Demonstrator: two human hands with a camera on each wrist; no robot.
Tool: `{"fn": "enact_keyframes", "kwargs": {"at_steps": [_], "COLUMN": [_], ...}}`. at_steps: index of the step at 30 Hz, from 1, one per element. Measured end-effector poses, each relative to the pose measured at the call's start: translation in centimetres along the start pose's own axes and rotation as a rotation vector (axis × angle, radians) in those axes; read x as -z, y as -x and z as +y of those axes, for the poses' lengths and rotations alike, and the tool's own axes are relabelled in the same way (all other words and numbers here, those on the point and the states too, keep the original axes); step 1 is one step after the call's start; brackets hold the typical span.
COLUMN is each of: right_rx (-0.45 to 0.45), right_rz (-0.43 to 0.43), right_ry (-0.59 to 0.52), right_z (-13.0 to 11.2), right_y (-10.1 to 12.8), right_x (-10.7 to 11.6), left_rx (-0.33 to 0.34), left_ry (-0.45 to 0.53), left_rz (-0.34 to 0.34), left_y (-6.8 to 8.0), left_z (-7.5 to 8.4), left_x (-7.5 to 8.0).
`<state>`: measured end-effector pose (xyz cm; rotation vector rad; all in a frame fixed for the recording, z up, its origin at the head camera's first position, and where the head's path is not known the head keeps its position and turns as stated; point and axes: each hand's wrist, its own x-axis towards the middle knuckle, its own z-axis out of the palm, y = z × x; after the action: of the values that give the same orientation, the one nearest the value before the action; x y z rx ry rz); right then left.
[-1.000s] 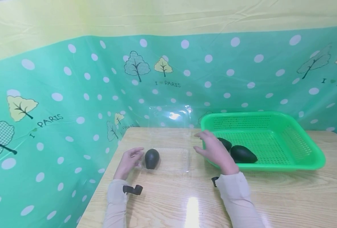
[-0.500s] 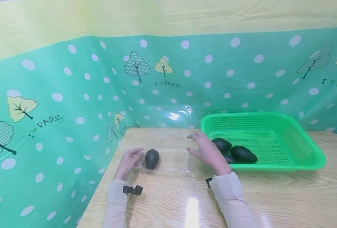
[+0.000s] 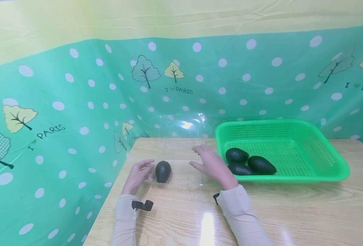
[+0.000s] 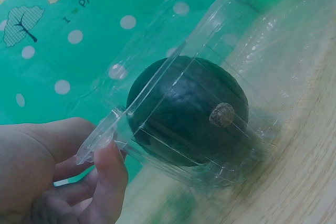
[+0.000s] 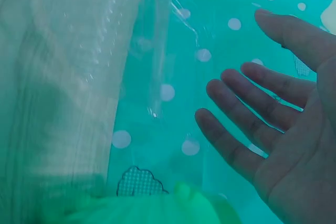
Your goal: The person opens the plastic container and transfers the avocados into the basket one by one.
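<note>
A clear plastic clamshell box (image 3: 182, 176) lies on the table with its lid (image 3: 182, 128) raised at the back. One dark avocado (image 3: 163, 172) sits in its left end; the left wrist view shows this avocado's brown stem end through the clear wall. My left hand (image 3: 137, 174) pinches the box's rim between thumb and fingers, beside the fruit. Above the box's right end, my right hand (image 3: 213, 165) is held with fingers spread and holds nothing. Three more avocados (image 3: 262, 165) lie in the left front corner of a green basket (image 3: 332, 153).
The basket, with perforated walls, stands at the right of the wooden table (image 3: 175, 212), close to my right forearm. Behind and to the left hangs a green dotted curtain (image 3: 86, 112) with printed trees. Black straps (image 3: 142, 205) sit at both wrists.
My right hand has moved left, away from the basket and over the box's right end, bringing the basket's avocados into full view. My left hand has kept its hold on the rim.
</note>
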<state>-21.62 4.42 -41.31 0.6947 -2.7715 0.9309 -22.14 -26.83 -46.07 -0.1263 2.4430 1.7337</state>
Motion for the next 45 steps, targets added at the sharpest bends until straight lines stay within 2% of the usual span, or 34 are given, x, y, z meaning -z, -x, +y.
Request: {"fn": "enact_keyframes", "kwargs": {"at_steps": [4,7,15,20,28,38,45], "right_rx": [-0.004,-0.004,-0.010,0.004,-0.005,-0.060,-0.079], "right_rz": [-0.018,-0.023,-0.059,-0.065,-0.103,-0.146,-0.155], "right_ry": [-0.019,-0.038,-0.074,-0.101,-0.114,-0.212,-0.181], "right_z": [-0.4,-0.8,-1.4,-1.9,-2.8,-2.7,-2.4], "right_y": [-0.2,-0.3,-0.5,-0.7,-1.0,-1.5,-1.6], "right_x": [-0.8,-1.3,-2.8,-3.7,-4.8,-6.4,-7.9], "left_rx": [0.006,0.007,-0.006,-0.004,-0.003,-0.031,0.001], "left_ry": [0.012,0.016,0.004,0.011,0.017,-0.029,-0.019], "left_rz": [-0.015,-0.020,0.012,0.016,0.020,0.042,0.019], "left_y": [0.9,1.2,-0.9,-1.2,-1.1,-0.9,-0.7], "left_z": [1.3,1.6,-1.4,-1.8,-1.7,-1.3,-1.0], "left_x": [0.0,0.0,0.0,0.1,0.0,-0.1,0.0]}}
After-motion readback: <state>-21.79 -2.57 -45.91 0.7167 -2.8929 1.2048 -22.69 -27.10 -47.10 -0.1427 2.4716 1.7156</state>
